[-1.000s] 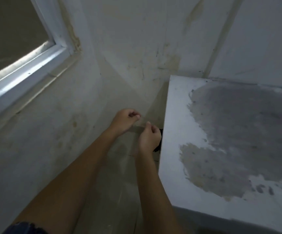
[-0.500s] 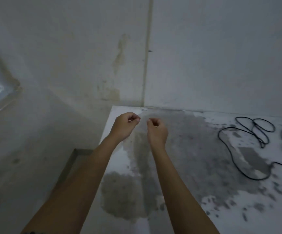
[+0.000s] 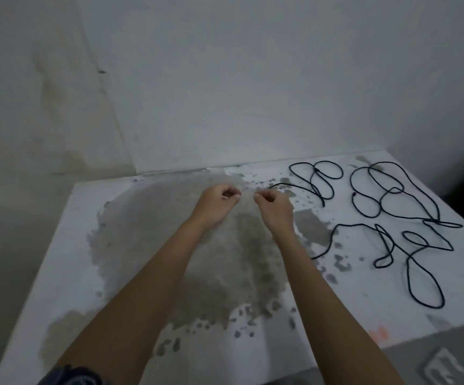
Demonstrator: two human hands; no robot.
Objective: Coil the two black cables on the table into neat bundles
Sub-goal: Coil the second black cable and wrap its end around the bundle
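Above the chipped white table (image 3: 72,245), its paint worn to rough grey, the left hand (image 3: 219,201) and right hand (image 3: 274,207) hover, fingers curled on nothing. Beyond, to their right, lie a thin looped black cable (image 3: 316,171) and a second tangled black cable (image 3: 435,219). The hand pose is unchanged; the view has swung right.

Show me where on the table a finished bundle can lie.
Free: the table's left part, between its left edge and the left hand. Crowded: the right side, beyond the right hand, where both black cables sprawl.

Both forearms reach forward — the left hand (image 3: 217,201) and right hand (image 3: 276,208) near each other, fingers curled against thumbs.
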